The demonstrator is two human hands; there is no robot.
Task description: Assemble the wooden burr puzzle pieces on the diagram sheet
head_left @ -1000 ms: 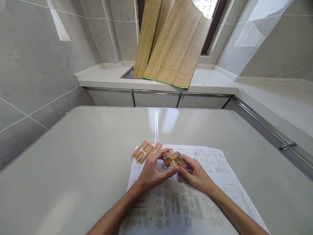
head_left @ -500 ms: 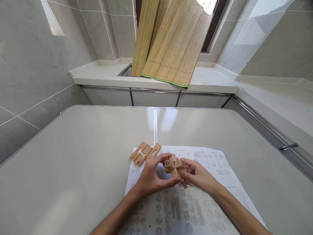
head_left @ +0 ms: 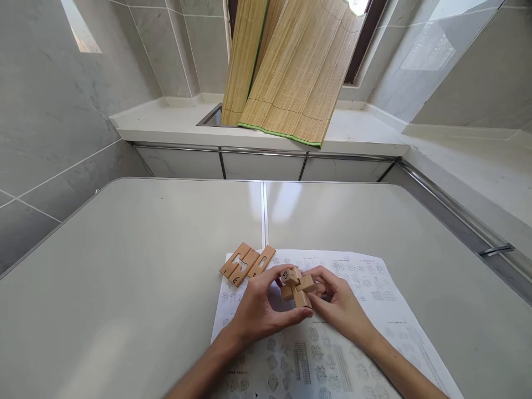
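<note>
Both hands hold a wooden burr puzzle (head_left: 298, 287) of interlocked light-wood blocks above a printed sheet. My left hand (head_left: 266, 310) curls around its left side, with the thumb below it and the index finger along the top. On the right, the fingers of my right hand (head_left: 336, 299) pinch a block end that sticks out. A letter mark shows on the upper left block. Flat notched wooden pieces (head_left: 248, 262) lie just beyond my left hand, on the sheet's upper left corner and the table.
The printed sheet (head_left: 374, 293), covered in small diagrams, spreads under both hands. The pale table (head_left: 137, 266) has a seam down its middle. Behind it a ledge (head_left: 166, 124) runs below a hanging bamboo mat (head_left: 299, 83). Tiled walls rise on both sides.
The burr puzzle has turned and tilted slightly in my hands, so its blocks show at a different angle. Both hands have stayed on it. The view has shifted a little.
</note>
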